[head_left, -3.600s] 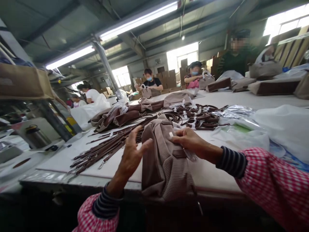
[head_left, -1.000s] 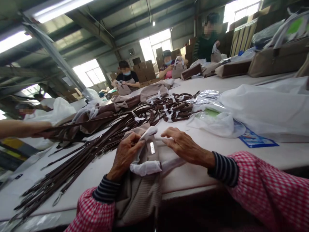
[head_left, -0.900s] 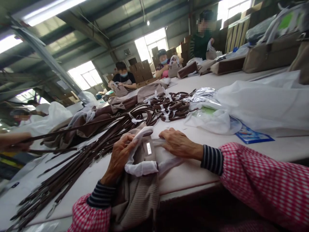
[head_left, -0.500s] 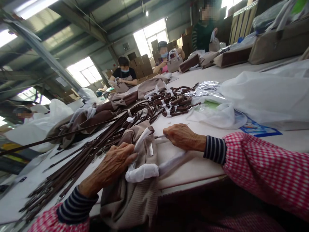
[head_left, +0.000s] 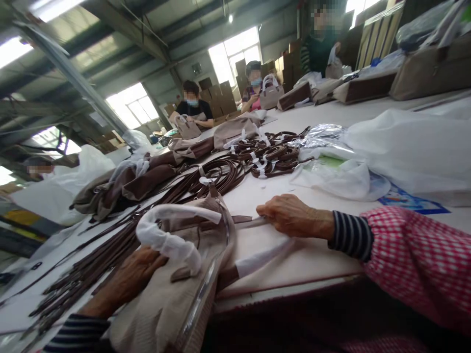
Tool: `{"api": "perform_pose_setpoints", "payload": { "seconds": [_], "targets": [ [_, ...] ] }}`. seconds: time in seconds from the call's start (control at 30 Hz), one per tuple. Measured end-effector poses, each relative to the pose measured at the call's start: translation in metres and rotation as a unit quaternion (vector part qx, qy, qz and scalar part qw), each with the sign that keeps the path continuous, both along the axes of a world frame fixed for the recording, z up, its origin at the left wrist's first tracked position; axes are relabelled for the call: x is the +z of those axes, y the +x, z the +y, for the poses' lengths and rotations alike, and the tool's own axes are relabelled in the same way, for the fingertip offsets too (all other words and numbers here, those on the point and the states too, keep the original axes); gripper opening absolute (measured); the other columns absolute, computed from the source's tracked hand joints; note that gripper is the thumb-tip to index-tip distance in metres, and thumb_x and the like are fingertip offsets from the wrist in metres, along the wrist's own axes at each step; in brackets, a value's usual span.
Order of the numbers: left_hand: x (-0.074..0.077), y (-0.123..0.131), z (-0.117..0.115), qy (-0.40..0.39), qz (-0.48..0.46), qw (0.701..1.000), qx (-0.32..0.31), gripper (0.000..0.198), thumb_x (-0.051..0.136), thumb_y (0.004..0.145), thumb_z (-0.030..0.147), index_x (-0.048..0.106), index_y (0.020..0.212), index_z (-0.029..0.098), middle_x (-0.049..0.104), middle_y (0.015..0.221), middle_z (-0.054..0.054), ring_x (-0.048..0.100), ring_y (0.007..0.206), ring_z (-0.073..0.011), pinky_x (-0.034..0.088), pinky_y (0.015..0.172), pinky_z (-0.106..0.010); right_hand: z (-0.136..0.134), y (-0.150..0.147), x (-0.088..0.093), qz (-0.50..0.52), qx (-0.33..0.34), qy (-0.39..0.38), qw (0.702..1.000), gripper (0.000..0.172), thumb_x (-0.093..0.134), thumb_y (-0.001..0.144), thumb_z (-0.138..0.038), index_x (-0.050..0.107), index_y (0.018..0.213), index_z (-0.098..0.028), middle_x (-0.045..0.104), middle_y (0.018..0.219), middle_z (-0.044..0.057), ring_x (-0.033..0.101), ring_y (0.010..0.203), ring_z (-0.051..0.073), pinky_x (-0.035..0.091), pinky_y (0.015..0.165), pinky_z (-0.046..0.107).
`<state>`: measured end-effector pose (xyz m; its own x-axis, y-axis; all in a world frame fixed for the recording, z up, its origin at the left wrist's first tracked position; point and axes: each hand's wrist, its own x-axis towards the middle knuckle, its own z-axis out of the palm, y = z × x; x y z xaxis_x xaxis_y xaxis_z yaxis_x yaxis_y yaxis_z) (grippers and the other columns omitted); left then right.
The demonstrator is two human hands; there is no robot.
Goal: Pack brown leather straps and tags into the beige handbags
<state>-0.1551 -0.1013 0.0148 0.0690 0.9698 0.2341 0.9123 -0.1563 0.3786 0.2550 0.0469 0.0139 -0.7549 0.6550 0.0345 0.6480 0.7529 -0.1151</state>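
Observation:
A beige ribbed handbag (head_left: 162, 304) lies at the near edge of the white table (head_left: 279, 260), tilted toward me, its handle wrapped in white paper (head_left: 165, 235). My left hand (head_left: 128, 277) rests against the bag's side below the wrapped handle, fingers curled on the fabric. My right hand (head_left: 290, 218) lies closed on the table to the right, pinching a thin brown strap (head_left: 246, 223) that runs from the bag.
A long bundle of dark brown straps (head_left: 121, 235) stretches to the left. Coiled straps (head_left: 272, 154) and more bags (head_left: 147, 176) lie further back, white plastic bags (head_left: 397, 147) at the right. Other people work at the table's far end and left side.
The bag has been pulled nearer and tipped toward me, its wrapped handle now arched up. My left hand slid down to the bag's side. My right hand stayed on the strap.

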Motion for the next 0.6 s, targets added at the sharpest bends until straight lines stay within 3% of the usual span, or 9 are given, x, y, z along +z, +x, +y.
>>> {"api": "perform_pose_setpoints", "payload": {
  "seconds": [0.13,0.27,0.37,0.47,0.6],
  "targets": [
    [-0.012,0.005,-0.009,-0.063,0.131,0.989,-0.026,0.039,0.043,0.103,0.045,0.070,0.083,0.027,0.071,0.092,-0.004,0.061,0.090,-0.0266,0.050,0.090,-0.040,-0.001,-0.012,-0.012,-0.002,0.010,0.020,1.000,0.027,0.052,0.091,-0.008,0.070,0.108,-0.018,0.077,0.099,0.012,0.070,0.086,0.024,0.037,0.068,0.031],
    [-0.006,0.015,-0.012,-0.052,0.255,0.966,-0.009,0.031,0.042,0.105,0.030,0.067,0.088,0.024,0.069,0.100,-0.007,0.058,0.102,-0.0275,0.048,0.091,-0.040,-0.015,-0.018,0.002,0.041,0.060,0.066,0.995,0.018,0.053,0.098,-0.013,0.068,0.106,-0.015,0.071,0.111,0.014,0.063,0.101,0.027,0.045,0.081,0.035],
    [-0.004,0.020,-0.015,-0.007,0.312,0.950,-0.008,0.026,0.045,0.099,0.015,0.068,0.106,0.024,0.070,0.120,-0.009,0.054,0.125,-0.0323,0.045,0.103,-0.049,-0.033,-0.032,0.017,0.124,0.112,0.082,0.983,0.025,0.056,0.102,-0.027,0.064,0.122,-0.015,0.065,0.122,0.014,0.056,0.108,0.028,0.046,0.091,0.039],
    [-0.004,0.029,-0.017,0.023,0.244,0.969,-0.027,0.036,0.040,0.100,0.014,0.064,0.124,0.026,0.067,0.136,-0.009,0.053,0.133,-0.0296,0.045,0.111,-0.050,-0.046,-0.057,0.030,0.186,0.126,0.092,0.970,0.029,0.056,0.103,-0.030,0.062,0.126,-0.014,0.064,0.124,0.014,0.054,0.109,0.028,0.046,0.094,0.042],
    [-0.007,0.049,-0.016,0.040,0.035,0.998,-0.018,0.032,0.046,0.099,0.026,0.069,0.120,0.028,0.071,0.129,-0.007,0.064,0.119,-0.0267,0.055,0.107,-0.042,-0.053,-0.096,0.037,0.228,0.148,0.137,0.953,0.024,0.054,0.104,-0.034,0.062,0.115,-0.014,0.065,0.121,0.015,0.055,0.108,0.028,0.045,0.090,0.042]
  ]
}}
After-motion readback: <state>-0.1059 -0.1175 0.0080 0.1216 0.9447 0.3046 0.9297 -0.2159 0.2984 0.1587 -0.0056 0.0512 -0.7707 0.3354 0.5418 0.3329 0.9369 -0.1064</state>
